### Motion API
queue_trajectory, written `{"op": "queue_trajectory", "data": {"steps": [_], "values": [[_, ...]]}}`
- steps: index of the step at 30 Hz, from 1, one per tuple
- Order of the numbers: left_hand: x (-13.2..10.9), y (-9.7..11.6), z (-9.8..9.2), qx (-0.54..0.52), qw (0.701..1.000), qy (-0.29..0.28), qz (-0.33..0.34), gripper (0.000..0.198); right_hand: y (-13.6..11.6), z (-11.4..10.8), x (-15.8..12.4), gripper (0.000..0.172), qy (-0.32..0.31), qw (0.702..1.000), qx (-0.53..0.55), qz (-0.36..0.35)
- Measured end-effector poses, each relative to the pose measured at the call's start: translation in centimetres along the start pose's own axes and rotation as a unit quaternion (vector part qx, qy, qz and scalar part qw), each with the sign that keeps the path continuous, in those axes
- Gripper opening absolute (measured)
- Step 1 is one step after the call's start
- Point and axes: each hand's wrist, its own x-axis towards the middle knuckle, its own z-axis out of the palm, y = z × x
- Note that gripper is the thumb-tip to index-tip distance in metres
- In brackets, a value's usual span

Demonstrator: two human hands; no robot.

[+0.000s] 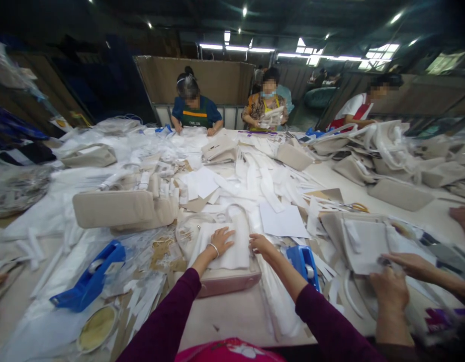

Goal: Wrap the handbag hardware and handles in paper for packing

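A beige handbag [228, 282] lies in front of me, its handle pointing away. On top of it rests a white foam sheet [238, 255]. My left hand [221, 242], with a bracelet at the wrist, lies flat on the sheet, fingers spread. At the sheet's right edge is my right hand [261, 244], its fingers loosely bent and apart, with nothing visible between them. Whether its fingertips touch the sheet I cannot tell. A blue tape dispenser [304, 266] stands to the right of the bag, and another blue tape dispenser [94, 276] to the left.
Beige bags [113, 208] stand at left, with more bags [371, 151] heaped at right. White paper [283, 219], foam strips and scissors [356, 206] litter the table. A co-worker's hands [390, 281] handle another bag [362, 244] at right. Several people work across the table.
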Motion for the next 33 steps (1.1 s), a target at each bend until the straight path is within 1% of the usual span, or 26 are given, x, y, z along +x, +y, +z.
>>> {"op": "queue_trajectory", "data": {"steps": [3,6,9,12,14,16,18,19,21,23,25,27,29,31,33], "values": [[0.2,0.0,0.1,-0.002,1.0,-0.001,-0.007,0.05,-0.2,0.3,0.0,0.023,-0.001,0.999,0.018,0.04],[0.4,-0.1,0.3,-0.011,1.0,0.011,-0.022,0.05,-0.9,0.6,0.6,0.015,-0.025,0.996,0.028,0.087],[0.6,-0.2,0.5,-0.033,0.998,0.028,-0.038,0.051,-1.3,0.4,0.6,0.016,-0.062,0.989,0.033,0.13],[0.7,-0.1,0.7,-0.035,0.998,0.033,-0.048,0.05,-1.5,-0.3,-0.9,0.023,-0.084,0.987,0.047,0.127],[0.8,0.1,0.7,-0.016,0.998,0.032,-0.053,0.048,-1.7,-0.8,-2.7,0.033,-0.114,0.986,0.077,0.095],[0.7,0.5,0.5,0.002,0.998,0.031,-0.052,0.048,-1.8,-1.0,-4.5,0.042,-0.147,0.982,0.11,0.047],[0.2,0.9,-0.1,0.006,0.998,0.029,-0.047,0.051,-1.7,-1.0,-6.2,0.046,-0.162,0.98,0.113,-0.006],[-0.3,1.1,-0.4,0.002,0.999,0.027,-0.04,0.055,-1.4,-1.0,-6.8,0.045,-0.157,0.982,0.098,-0.03],[-1.7,1.7,-1.1,-0.019,1.0,0.011,-0.002,0.063,-0.8,-1.0,-7.7,0.041,-0.13,0.987,0.058,-0.079],[-3.6,2.5,-1.7,-0.042,0.997,-0.015,0.067,0.07,0.0,-1.1,-8.0,0.036,-0.104,0.987,0.019,-0.123],[-5.6,3.6,-1.9,-0.045,0.99,-0.024,0.135,0.072,1.0,-1.3,-7.8,0.032,-0.083,0.985,-0.01,-0.148],[-7.0,4.7,-1.9,-0.015,0.986,0.006,0.163,0.064,1.9,-1.3,-7.5,0.03,-0.071,0.985,-0.023,-0.156],[-7.8,5.7,-1.7,0.028,0.985,0.046,0.161,0.048,2.8,-1.1,-7.2,0.03,-0.052,0.983,-0.022,-0.172],[-7.9,6.4,-1.4,0.065,0.984,0.069,0.153,0.033,3.3,-0.9,-7.1,0.029,-0.028,0.975,-0.027,-0.22],[-7.7,7.0,-1.2,0.097,0.981,0.072,0.154,0.028,3.7,-0.7,-7.3,0.025,0.001,0.959,-0.047,-0.28]]}}
